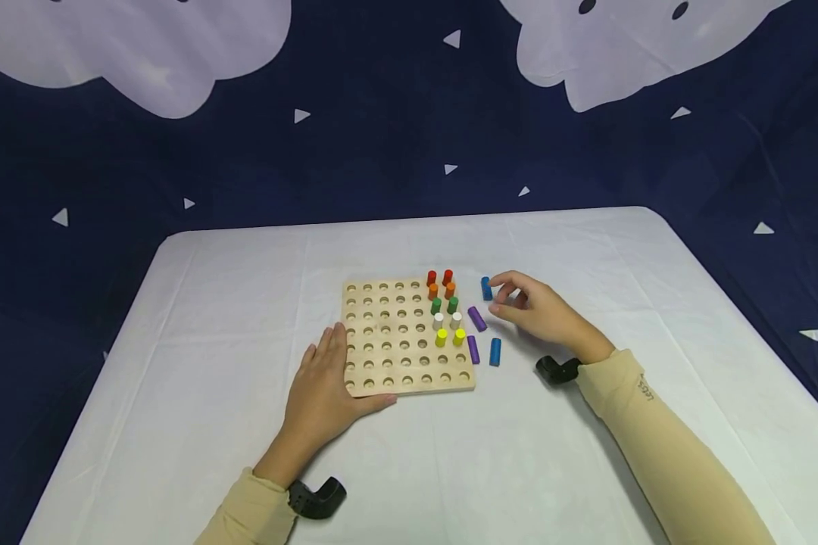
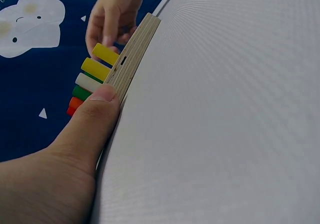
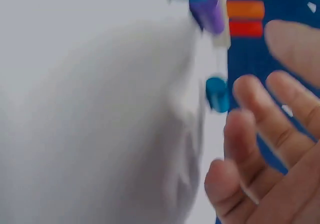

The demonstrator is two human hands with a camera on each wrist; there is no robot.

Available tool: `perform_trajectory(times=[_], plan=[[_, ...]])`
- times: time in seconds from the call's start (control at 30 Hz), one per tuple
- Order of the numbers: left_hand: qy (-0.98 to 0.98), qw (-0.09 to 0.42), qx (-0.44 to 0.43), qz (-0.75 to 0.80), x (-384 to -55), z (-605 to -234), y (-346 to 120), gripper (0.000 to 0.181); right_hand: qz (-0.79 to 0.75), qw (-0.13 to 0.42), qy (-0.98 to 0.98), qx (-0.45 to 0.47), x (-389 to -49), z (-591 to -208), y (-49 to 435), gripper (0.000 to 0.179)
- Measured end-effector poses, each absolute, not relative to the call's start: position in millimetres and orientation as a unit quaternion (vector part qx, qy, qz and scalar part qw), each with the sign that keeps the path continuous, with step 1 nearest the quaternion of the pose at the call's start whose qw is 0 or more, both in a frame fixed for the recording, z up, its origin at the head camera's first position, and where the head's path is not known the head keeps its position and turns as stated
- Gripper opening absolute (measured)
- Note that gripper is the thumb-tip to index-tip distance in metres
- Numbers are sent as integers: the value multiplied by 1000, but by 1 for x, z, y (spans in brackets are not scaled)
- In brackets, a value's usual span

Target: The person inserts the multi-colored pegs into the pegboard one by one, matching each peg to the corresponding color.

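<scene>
A square wooden pegboard lies on the table. My left hand rests against its left side with fingers extended, the thumb along the front edge. At the board's right, my right hand hovers with thumb and fingers apart, beside a blue peg lying down. In the right wrist view a gap shows between the fingertips and that blue peg. Another blue peg and two purple pegs, one farther and one nearer, lie close to the board's right edge.
Paired pegs stand upright in the board's two right columns: red, orange, green, white and yellow, from back to front. A white cloth covers the table. Behind hangs a dark blue curtain with pale clouds.
</scene>
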State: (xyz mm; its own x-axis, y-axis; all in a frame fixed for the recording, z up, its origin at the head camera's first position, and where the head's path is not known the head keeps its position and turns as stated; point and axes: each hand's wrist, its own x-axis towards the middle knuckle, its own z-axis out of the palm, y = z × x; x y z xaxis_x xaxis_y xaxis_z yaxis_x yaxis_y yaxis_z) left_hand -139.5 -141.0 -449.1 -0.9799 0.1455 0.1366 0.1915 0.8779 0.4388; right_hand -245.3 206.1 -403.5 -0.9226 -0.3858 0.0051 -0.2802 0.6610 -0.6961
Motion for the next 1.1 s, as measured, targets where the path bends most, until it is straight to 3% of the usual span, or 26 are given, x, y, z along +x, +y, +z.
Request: perform_trajectory(times=[0.37, 0.57, 1.1], plan=[[-968, 48, -84, -233, -138, -450, -141, 136, -305, 107, 934, -151, -280, -408, 198, 63], [-968, 49, -84, -230, -139, -450, -141, 136, -291, 115, 940, -138, -285, -409, 194, 53], [-969, 46, -85, -227, -139, -448, -140, 136, -330, 59, 933, -132, -247, -404, 196, 49]])
